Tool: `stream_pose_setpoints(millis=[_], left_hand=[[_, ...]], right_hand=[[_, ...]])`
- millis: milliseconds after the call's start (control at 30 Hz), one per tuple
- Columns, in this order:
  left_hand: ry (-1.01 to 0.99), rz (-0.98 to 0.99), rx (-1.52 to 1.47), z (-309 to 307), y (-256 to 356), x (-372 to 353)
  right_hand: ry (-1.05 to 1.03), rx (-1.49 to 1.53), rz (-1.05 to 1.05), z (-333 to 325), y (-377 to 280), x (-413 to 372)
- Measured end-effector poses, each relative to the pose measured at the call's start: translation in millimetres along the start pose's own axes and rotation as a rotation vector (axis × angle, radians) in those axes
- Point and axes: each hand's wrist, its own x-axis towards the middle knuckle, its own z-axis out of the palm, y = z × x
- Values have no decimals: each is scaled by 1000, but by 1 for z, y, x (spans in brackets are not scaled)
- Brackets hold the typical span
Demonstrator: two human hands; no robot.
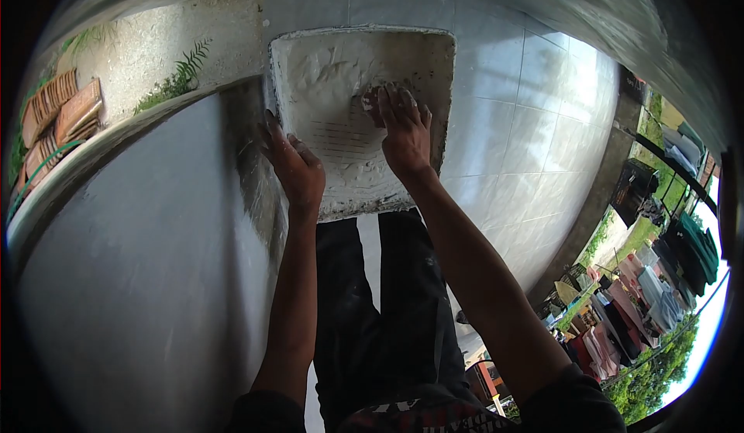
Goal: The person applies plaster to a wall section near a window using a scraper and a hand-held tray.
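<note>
Our left fingers [273, 135] curl narrowly over the left edge of the mortar-coated tile [333, 69] and hold it, while our right fingers [397, 101] lie close together, bent down into the wet white mortar near the tile's upper middle; we cannot tell whether they pinch anything. Our left hand [296, 171] sits by the tile's lower left corner and our right hand [406, 137] just above the combed grooves. The tile rests at the left edge of the tiled floor [527, 123], beside the grey wall [139, 231].
</note>
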Motion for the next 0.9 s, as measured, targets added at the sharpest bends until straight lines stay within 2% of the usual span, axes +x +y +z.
stream_pose_setpoints(millis=[133,267,367,467,567,667,767,833,900], left_hand=[[-21,-14,3,0,-2,-1],[-32,-35,19,-3,6,2],[-29,-38,37,-2,5,0],[0,-16,25,3,-1,-2],[1,-9,67,6,-7,-3],[-21,-37,25,-2,5,2],[-21,-23,17,-1,2,0],[-17,-22,10,-2,4,2],[-11,-16,-2,-3,4,1]], right_hand=[[-77,74,67,9,-6,-34],[-34,185,34,-9,-10,-48],[59,140,32,-41,-16,-24],[95,84,90,-31,-5,12],[4,68,69,-9,-10,-23],[-29,147,83,-15,-24,-67],[9,234,111,-40,-27,-55],[86,511,427,-57,-21,-27],[-29,663,714,-72,-8,5]])
